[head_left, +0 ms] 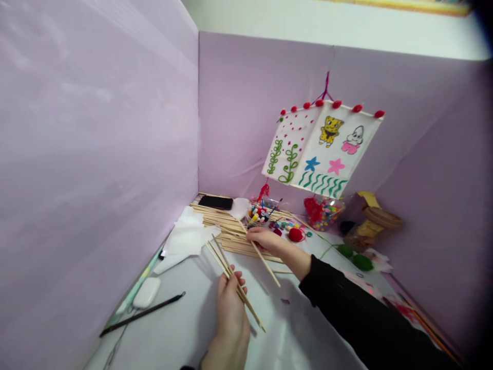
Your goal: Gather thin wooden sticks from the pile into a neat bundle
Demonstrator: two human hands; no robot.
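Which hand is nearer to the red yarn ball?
Right. The right hand lies just left of the red yarn ball; the left hand is lower, toward the camera.

No words, numbers or brand names could be read anywhere. The hanging paper lantern (321, 149), up above and beyond the fingers, had only drawings on it: stars, green plants, waves and two cartoon figures, with no letters.

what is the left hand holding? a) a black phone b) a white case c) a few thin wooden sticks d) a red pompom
c: the left hand is closed around a few thin wooden sticks that slant across the table.
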